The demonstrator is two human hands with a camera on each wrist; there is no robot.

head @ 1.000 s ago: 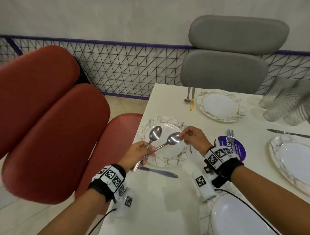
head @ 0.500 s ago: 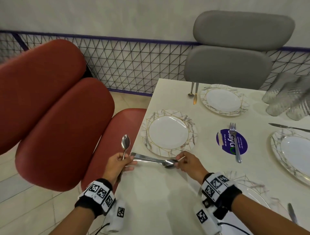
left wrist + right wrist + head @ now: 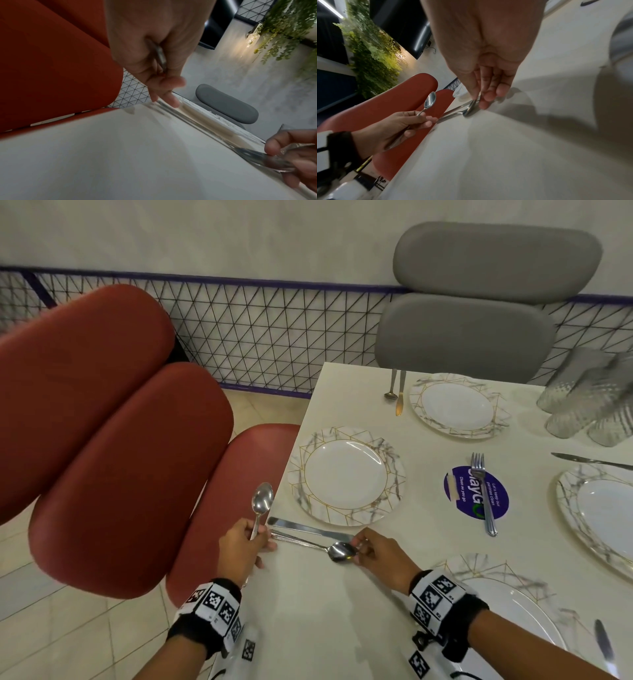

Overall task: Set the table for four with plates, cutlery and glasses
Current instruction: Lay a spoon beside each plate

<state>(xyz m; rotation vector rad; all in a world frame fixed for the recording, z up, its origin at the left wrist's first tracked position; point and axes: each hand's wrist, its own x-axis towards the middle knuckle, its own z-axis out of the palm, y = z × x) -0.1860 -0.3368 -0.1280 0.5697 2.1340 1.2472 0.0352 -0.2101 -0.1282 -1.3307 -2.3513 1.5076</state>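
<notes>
My left hand (image 3: 255, 537) grips one spoon (image 3: 262, 501) by its handle, bowl up, just off the table's left edge; the same spoon (image 3: 429, 100) shows in the right wrist view. My right hand (image 3: 356, 549) pinches the bowl of a second spoon (image 3: 337, 551) that lies flat on the table beside a knife (image 3: 308, 530). Both lie just in front of the marbled plate (image 3: 346, 475). In the right wrist view my fingertips (image 3: 483, 102) sit on that spoon's bowl (image 3: 469, 108). My left fingers touch the lying spoon's handle end.
Three more plates are set: far (image 3: 457, 405), right (image 3: 603, 508), near (image 3: 513, 611). A fork (image 3: 483, 494) lies on a purple sticker. Several glasses (image 3: 589, 405) lie at the back right. A red chair (image 3: 102, 440) is close on the left, a grey chair (image 3: 472, 313) behind the table.
Both hands came down from above the plate to its near side. The right hand took one spoon from the left and laid it beside the knife.
</notes>
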